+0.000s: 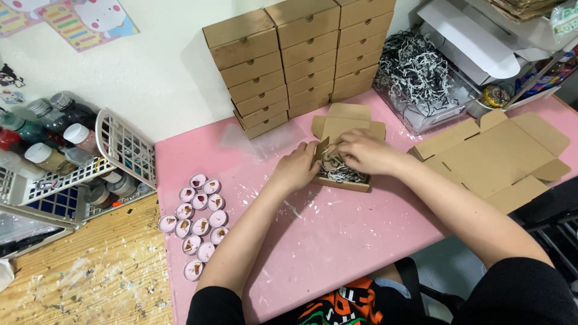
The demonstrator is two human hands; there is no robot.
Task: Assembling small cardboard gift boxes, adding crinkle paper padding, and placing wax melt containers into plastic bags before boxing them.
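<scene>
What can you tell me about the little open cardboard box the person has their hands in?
The open box is small, shallow, of plain brown cardboard, and lies on the pink table. Its lid flaps stand open toward the wall. Inside is a bed of shredded black and white paper. The left hand holds its left wall, and the right hand reaches over it, fingers down in the shreds. It sits in front of stacks of closed boxes of the same kind.

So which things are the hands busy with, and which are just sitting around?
Busy with: left hand, right hand, open brown box, shredded paper filling.

Sitting around: stacked boxes, pink candles, flat cardboard, bottle basket.
</scene>
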